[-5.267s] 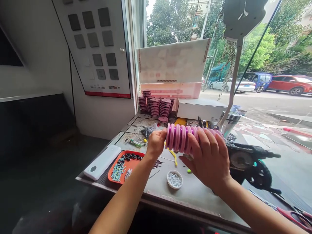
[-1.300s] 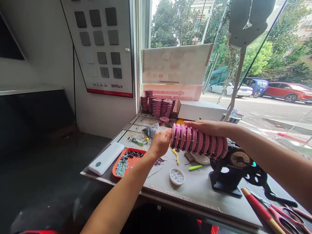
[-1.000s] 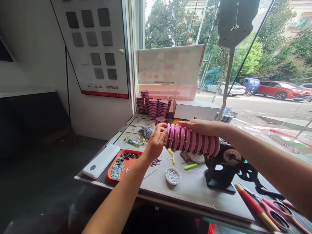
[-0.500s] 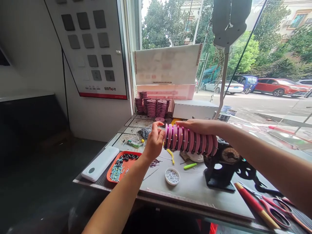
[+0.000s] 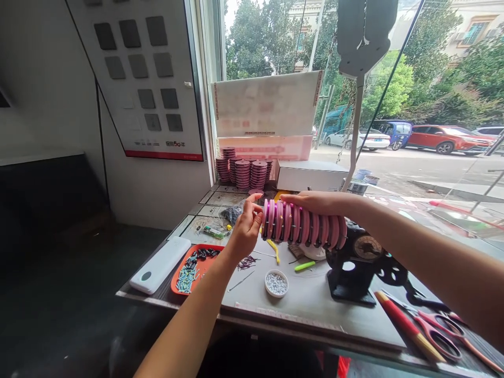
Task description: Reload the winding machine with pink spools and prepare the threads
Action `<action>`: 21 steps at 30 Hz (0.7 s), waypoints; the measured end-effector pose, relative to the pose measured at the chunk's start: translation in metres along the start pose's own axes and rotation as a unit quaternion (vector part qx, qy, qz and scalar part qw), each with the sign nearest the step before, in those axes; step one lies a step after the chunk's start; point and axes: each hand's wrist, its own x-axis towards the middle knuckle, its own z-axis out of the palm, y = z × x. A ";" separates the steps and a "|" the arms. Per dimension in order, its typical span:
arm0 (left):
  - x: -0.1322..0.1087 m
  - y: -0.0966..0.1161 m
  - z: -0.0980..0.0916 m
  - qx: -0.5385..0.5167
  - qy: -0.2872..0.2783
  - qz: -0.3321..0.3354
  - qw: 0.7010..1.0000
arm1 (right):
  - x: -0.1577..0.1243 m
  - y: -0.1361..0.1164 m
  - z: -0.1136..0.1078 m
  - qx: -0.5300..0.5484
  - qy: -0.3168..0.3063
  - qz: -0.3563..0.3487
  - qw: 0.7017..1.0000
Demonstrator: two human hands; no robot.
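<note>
A row of several pink round spools point(image 5: 303, 229) sits sideways on the shaft of a black hand-crank winder point(image 5: 356, 268). My right hand point(image 5: 315, 202) lies flat along the top of the row, fingers stretched toward its left end. At that left end, my left hand point(image 5: 246, 231) has its fingers curled, with the thumb and forefinger touching the outermost spool.
On the table point(image 5: 315, 302) lie an orange tray point(image 5: 192, 265) of small parts, a white power bank point(image 5: 159, 265), a small white dish of beads point(image 5: 276, 283), red scissors point(image 5: 441, 328) and a red pencil point(image 5: 409, 328). Stacks of pink spools point(image 5: 244, 170) and white boxes point(image 5: 309, 176) stand by the window.
My right hand has shifted from gripping the row from the front to lying along its top. The left hand's fingers have opened slightly at the row's left end. The view drifted.
</note>
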 end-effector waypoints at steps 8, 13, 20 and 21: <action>0.004 0.000 0.003 0.052 0.000 0.015 0.999 | -0.003 -0.003 0.001 -0.004 0.002 -0.001 1.000; 0.003 0.001 0.004 0.062 0.008 0.008 0.998 | -0.002 -0.003 0.001 -0.001 0.000 0.003 1.000; 0.002 0.000 0.005 0.060 0.011 0.003 0.998 | -0.005 -0.006 0.000 0.009 -0.007 0.004 1.000; 0.002 0.000 0.005 0.060 0.012 0.003 0.998 | -0.005 -0.006 0.000 0.010 -0.008 0.005 1.000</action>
